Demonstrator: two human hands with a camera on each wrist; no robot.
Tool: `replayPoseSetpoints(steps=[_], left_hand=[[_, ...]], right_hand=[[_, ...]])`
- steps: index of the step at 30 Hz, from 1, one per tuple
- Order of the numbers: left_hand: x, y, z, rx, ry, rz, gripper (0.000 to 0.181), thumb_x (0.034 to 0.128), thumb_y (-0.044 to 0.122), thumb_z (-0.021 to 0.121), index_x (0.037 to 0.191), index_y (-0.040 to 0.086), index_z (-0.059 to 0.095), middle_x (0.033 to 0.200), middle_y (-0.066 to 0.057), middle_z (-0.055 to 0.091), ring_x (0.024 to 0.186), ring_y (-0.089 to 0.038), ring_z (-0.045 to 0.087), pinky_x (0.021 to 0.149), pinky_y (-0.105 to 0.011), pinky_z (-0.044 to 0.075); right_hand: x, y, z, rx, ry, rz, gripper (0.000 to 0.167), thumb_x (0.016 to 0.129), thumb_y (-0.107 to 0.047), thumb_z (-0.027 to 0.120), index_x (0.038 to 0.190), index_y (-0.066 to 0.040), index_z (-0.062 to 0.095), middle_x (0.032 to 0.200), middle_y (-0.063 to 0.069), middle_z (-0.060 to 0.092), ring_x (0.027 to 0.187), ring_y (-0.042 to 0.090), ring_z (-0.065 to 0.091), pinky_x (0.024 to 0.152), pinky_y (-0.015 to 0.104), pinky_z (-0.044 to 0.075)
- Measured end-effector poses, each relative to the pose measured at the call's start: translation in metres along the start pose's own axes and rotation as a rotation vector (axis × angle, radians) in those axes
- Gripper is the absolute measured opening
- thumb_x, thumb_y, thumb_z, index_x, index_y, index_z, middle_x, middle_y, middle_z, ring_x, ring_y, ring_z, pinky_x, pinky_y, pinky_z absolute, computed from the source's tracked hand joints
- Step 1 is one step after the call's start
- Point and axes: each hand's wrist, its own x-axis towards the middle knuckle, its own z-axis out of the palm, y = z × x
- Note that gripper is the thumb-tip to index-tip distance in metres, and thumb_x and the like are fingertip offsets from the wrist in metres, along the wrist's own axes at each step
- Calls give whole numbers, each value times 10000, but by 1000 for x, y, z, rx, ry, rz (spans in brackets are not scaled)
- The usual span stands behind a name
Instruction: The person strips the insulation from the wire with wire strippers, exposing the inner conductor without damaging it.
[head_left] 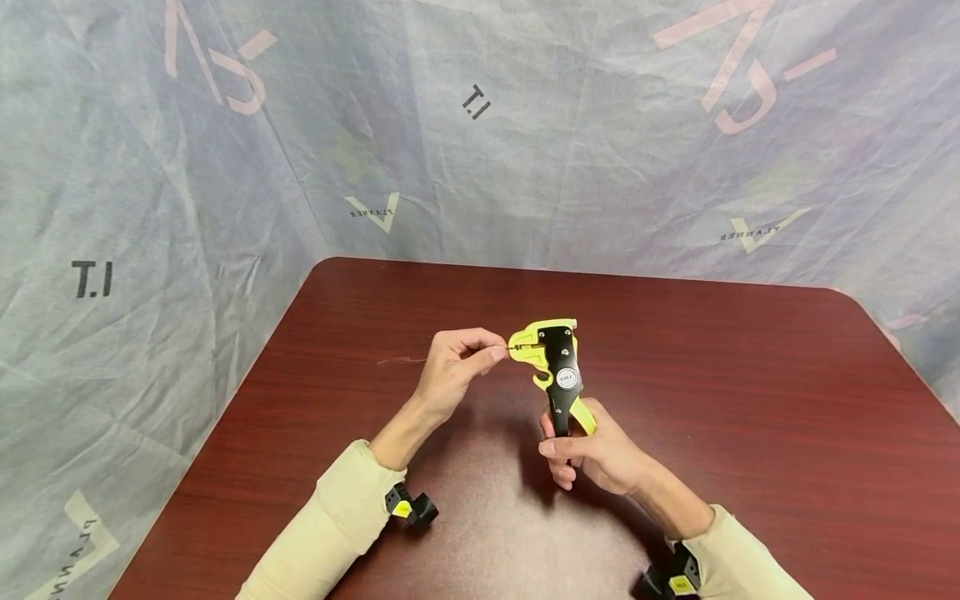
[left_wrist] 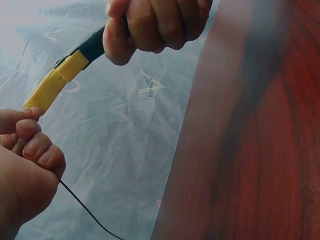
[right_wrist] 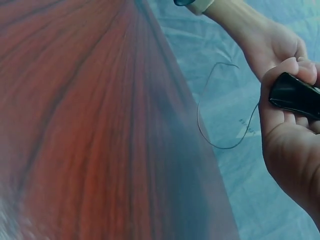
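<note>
A black and yellow hand tool (head_left: 564, 367), held upright above the table, has its yellow head turned left. My right hand (head_left: 600, 450) grips its handle; the handle's black end (right_wrist: 295, 96) shows in the right wrist view. My left hand (head_left: 450, 371) pinches a thin dark wire between thumb and forefinger, right at the mouth of the yellow head (left_wrist: 47, 92). The wire (left_wrist: 82, 206) trails out below the left palm in the left wrist view and hangs in a loose loop (right_wrist: 199, 112) in the right wrist view. Inside the yellow head, the wire's tip is hard to make out.
The dark red wooden table (head_left: 712, 375) lies beneath both hands. Grey printed sheeting (head_left: 480, 183) hangs behind it and at both sides. A small black device (head_left: 411, 507) is strapped at the left cuff, another (head_left: 670, 575) at the right.
</note>
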Motion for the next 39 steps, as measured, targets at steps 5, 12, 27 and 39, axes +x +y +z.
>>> replayPoseSetpoints(steps=[5,12,27,39], left_hand=[[-2,0,2,32,29,20,137,862,-61,622,832,-193,644,633,103,473,624,-23,424,588,-199,356],[-1,-2,3,14,49,0,138,855,-68,622,840,-203,649,636,136,513,610,-10,431,582,-183,373],[-1,-2,2,52,-2,30,116,852,-59,639,829,-169,662,661,130,541,628,-9,455,589,-177,386],[-1,-3,0,73,5,35,82,849,-52,654,815,-122,681,621,99,466,621,-28,418,592,-194,354]], right_hand=[[0,-1,1,15,27,22,197,862,130,515,803,-56,484,560,39,367,461,124,377,414,286,349],[0,-4,0,80,34,39,269,744,153,432,818,-102,470,618,-99,397,459,55,297,408,390,117],[-5,-4,-6,72,-28,-6,194,859,120,488,867,-74,487,573,33,336,458,130,321,396,386,203],[-7,-5,-8,34,-10,8,199,852,122,494,872,-76,489,598,-53,435,463,144,320,399,376,233]])
